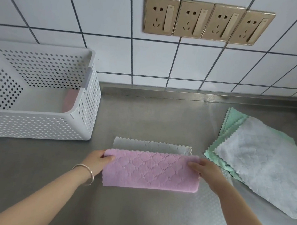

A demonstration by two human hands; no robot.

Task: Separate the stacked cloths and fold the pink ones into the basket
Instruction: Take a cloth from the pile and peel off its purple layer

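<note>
A pink cloth (pixel 150 170), folded into a long strip, lies on the steel counter in the middle. My left hand (pixel 97 162) pinches its upper left corner and my right hand (pixel 204 170) pinches its upper right corner. Under it, a grey cloth (pixel 151 146) shows along the far edge. The white perforated basket (pixel 82 116) stands at the left, and a folded pink cloth (pixel 69 100) lies on its floor against the right wall. At the right sits a pile with a grey cloth (pixel 264 163) on top of several green cloths (pixel 234 120).
The steel counter (pixel 143 115) runs back to a white tiled wall with a row of gold sockets (pixel 207 21). A bracelet (pixel 87 173) sits on my left wrist. Bare counter lies between the basket and the pink cloth.
</note>
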